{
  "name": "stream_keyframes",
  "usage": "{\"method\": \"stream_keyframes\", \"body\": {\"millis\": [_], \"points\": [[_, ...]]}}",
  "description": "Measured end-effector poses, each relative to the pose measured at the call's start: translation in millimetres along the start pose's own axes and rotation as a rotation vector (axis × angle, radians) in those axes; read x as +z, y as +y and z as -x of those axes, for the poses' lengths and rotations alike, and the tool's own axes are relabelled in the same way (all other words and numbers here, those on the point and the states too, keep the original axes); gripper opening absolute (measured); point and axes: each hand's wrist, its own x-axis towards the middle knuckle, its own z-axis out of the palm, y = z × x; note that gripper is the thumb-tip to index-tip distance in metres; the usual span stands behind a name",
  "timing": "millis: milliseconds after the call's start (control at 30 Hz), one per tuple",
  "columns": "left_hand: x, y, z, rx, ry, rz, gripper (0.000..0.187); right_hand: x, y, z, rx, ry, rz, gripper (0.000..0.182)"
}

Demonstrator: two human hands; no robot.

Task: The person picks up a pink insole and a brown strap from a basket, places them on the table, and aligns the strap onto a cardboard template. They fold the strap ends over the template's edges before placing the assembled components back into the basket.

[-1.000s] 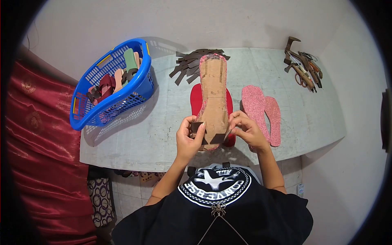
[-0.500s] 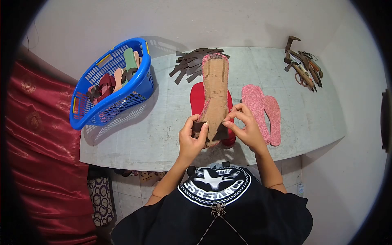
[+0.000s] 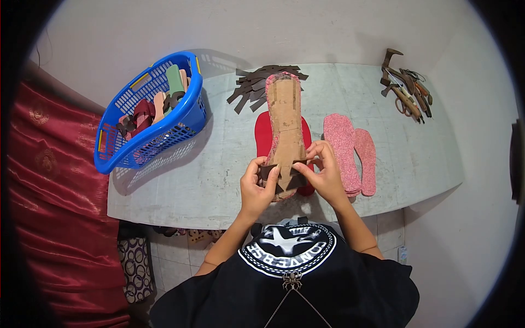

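Observation:
A shoe insole [image 3: 284,117] with a tan cardboard face and pink edging is held toe end away from me, over a red sole-shaped piece [image 3: 263,131]. My left hand [image 3: 257,186] grips its left edge, thumb pressed on a dark strap [image 3: 267,171] folded over that side. On the right edge, my right hand [image 3: 325,172] pinches the end of another dark strap [image 3: 298,163] and lays it onto the cardboard. Dark strap ends also lie across the near part of the insole. Fingers beneath the insole are hidden.
Dark strips [image 3: 254,87] lie piled at the back of the table [image 3: 219,191]. Pink insoles [image 3: 342,147] rest at right. Hammers and other hand tools [image 3: 406,90] lie at the back right. A blue basket [image 3: 188,109] holding straps and soles stands at left.
My right hand has shifted left, bringing the strap end over the cardboard face. The insole's far end has swung slightly left. My left hand stays nearly where it was.

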Motion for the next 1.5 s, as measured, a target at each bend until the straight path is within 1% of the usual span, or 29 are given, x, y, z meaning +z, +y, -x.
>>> {"method": "stream_keyframes", "body": {"millis": [33,67,133,267,333,367,433,467,533,567,700,767,867,933,967,1000,1067,1200,1267,1333,1367,1500], "points": [[0.8,0.4,1.5,0.008,0.008,0.011,0.02,2.3,2.9,1.1,0.003,0.03,-0.092,0.032],[-0.2,-0.3,2.9,0.008,0.014,0.013,0.02,4.0,3.8,1.9,0.002,0.024,-0.091,0.032],[-4.0,-2.5,5.0,-0.021,0.01,-0.007,0.022,7.6,1.6,0.8,0.136,-0.013,-0.445,0.044],[-4.4,-3.4,7.0,-0.003,0.022,0.019,0.024,3.4,4.1,-1.2,0.206,-0.1,-0.454,0.049],[-4.9,-4.1,7.9,-0.049,0.012,0.057,0.027,3.4,-1.1,-1.2,0.285,-0.182,-0.531,0.049],[-4.8,-4.4,8.6,-0.047,0.018,0.055,0.027,3.2,-1.0,-1.6,0.283,-0.188,-0.533,0.049],[-4.7,-4.3,9.9,-0.073,-0.012,0.075,0.031,1.9,0.1,-3.4,0.289,-0.244,-0.469,0.041],[-6.0,-3.7,10.8,-0.068,-0.006,0.073,0.031,2.7,2.3,-4.0,0.284,-0.25,-0.471,0.041],[-9.5,-2.9,12.4,-0.064,-0.055,0.048,0.034,7.1,3.3,-6.8,0.298,-0.261,-0.431,0.03],[-13.5,-4.1,12.5,-0.066,-0.045,0.023,0.033,9.9,0.7,-7.4,0.301,-0.257,-0.415,0.023],[-28.2,0.3,11.3,-0.091,0.092,0.011,0.026,32.5,3.6,-11.9,0.291,-0.308,-0.49,0.024],[-43.3,-4.8,10.5,-0.102,0.152,-0.013,0.021,46.8,2.8,-14.5,0.285,-0.345,-0.468,0.025],[-67.8,-7.2,8.4,-0.106,0.196,-0.039,0.023,72.5,-2.7,-20.3,0.243,-0.388,-0.422,0.03],[-85.4,-9.0,6.1,-0.108,0.21,-0.019,0.025,91.0,-6.2,-26.8,0.123,-0.401,-0.308,0.034],[-94.9,-8.4,6.2,-0.117,0.214,0.006,0.026,99.9,-3.0,-29.4,0.112,-0.413,-0.3,0.034],[-103.9,-4.3,6.3,-0.121,0.227,0.003,0.026,109.7,-3.7,-31.7,0.115,-0.425,-0.305,0.034],[-122.0,4.4,6.0,-0.099,0.178,0.024,0.029,130.8,-5.8,-37.9,0.246,-0.411,-0.43,0.031],[-168.7,8.3,6.0,-0.124,0.217,0.031,0.03,177.6,-19.8,-47.0,0.283,-0.453,-0.42,0.027],[-191.8,8.1,4.1,-0.091,0.264,-0.012,0.029,199.2,-24.1,-52.1,0.252,-0.488,-0.408,0.03],[-217.3,9.5,-0.2,-0.084,0.282,-0.007,0.027,220.3,-33.0,-57.3,0.194,-0.565,-0.313,0.032],[-229.3,9.4,0.8,-0.088,0.293,0.0,0.025,231.1,-36.5,-59.2,0.193,-0.583,-0.353,0.034],[-278.5,9.7,-4.2,-0.038,0.344,0.004,0.02,278.1,-41.9,-68.4,0.188,-0.623,-0.349,0.036]]}}
